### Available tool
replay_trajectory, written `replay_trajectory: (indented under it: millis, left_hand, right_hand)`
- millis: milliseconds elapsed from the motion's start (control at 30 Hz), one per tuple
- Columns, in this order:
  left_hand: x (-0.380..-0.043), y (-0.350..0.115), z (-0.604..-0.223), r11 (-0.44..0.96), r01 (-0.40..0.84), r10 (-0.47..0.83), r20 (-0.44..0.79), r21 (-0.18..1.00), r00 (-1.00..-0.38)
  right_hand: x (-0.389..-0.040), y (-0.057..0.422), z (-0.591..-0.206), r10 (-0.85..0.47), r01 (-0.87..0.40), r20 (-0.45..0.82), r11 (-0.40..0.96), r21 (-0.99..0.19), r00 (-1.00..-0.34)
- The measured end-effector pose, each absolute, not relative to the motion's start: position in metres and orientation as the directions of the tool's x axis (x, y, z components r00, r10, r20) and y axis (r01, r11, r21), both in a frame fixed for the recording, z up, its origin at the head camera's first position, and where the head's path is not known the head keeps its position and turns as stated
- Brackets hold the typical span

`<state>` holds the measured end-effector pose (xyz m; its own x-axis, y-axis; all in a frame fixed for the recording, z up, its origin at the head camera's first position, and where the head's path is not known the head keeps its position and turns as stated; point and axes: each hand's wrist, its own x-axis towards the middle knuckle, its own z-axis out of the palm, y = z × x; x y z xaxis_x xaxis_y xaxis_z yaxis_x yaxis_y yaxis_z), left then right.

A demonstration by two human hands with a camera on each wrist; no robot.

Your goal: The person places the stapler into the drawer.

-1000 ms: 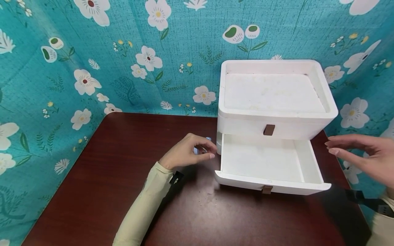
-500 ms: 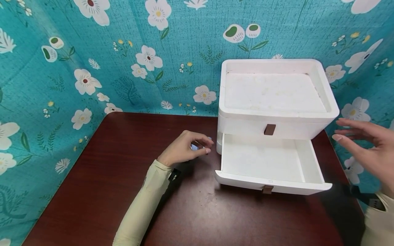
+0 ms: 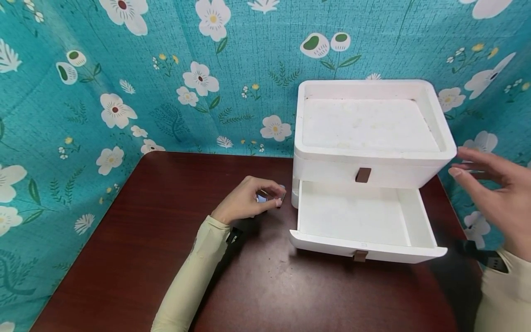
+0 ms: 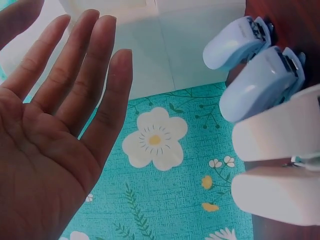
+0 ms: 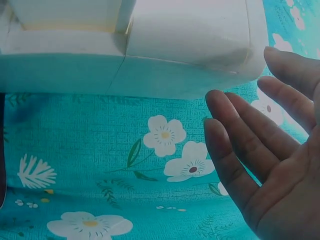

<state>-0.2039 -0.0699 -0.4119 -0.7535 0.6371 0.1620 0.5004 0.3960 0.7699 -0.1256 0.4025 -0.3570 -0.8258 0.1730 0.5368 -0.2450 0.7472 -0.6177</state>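
Note:
My left hand (image 3: 249, 198) hovers low over the table just left of the white drawer unit (image 3: 323, 168), its fingers loosely bent with nothing between them. In the left wrist view, two small light-blue staplers (image 4: 265, 80) and two pale pinkish ones (image 4: 280, 195) sit in a row beside that hand. From the head view the hand covers most of them, leaving a bit of a blue stapler (image 3: 262, 198) showing. My right hand (image 3: 498, 193) is raised by the unit's upper right side, fingers spread and holding nothing. The unit's lower drawer (image 3: 369, 248) is pulled out with nothing in it.
The upper drawer, with its brown tab (image 3: 363, 175), is closed, and the unit's top forms a shallow tray (image 3: 369, 124). A turquoise flowered cloth (image 3: 232, 92) hangs behind and beside the dark red-brown table (image 3: 166, 207).
My left hand has shifted slightly left, away from the drawer unit. My right hand has risen a little along the unit's right side. The drawer has stayed put.

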Motion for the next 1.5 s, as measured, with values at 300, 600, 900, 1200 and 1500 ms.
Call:
replay_trajectory:
  millis: [300, 600, 900, 1200, 1500]
  left_hand:
    - [-0.205, -0.081, -0.417, 0.412, 0.493, 0.621, 0.16, 0.766, -0.767]
    - [-0.204, -0.091, -0.421, 0.439, 0.442, 0.588, 0.122, 0.783, -0.8]
    - [-0.204, -0.104, -0.424, 0.473, 0.454, 0.564, 0.136, 0.755, -0.814]
    - [-0.205, -0.113, -0.422, 0.488, 0.44, 0.54, 0.135, 0.754, -0.831]
    - [-0.205, -0.12, -0.427, 0.499, 0.405, 0.516, 0.113, 0.766, -0.849]
  right_hand:
    - [-0.131, 0.4, -0.354, 0.182, -0.252, 0.546, 0.74, -0.624, -0.818]
    - [-0.134, 0.401, -0.356, 0.187, -0.252, 0.54, 0.73, -0.636, -0.82]
    - [-0.135, 0.398, -0.357, 0.221, -0.211, 0.524, 0.737, -0.642, -0.823]
    - [-0.137, 0.397, -0.356, 0.21, -0.249, 0.547, 0.721, -0.646, -0.811]
    - [-0.139, 0.396, -0.357, 0.209, -0.259, 0.553, 0.716, -0.648, -0.807]
